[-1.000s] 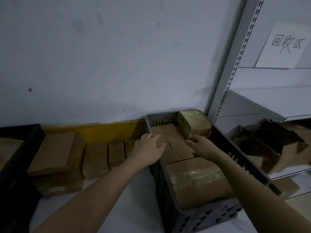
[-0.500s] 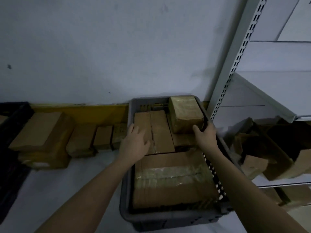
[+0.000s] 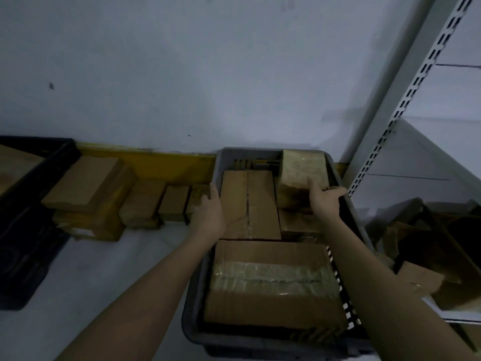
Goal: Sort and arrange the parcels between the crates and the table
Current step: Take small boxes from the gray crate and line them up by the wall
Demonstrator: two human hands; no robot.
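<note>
Your 2 arms, bare all the way up

No sleeves, gloves, watch or rings on your left hand or right hand, forearms uncovered to the frame's edge.
</note>
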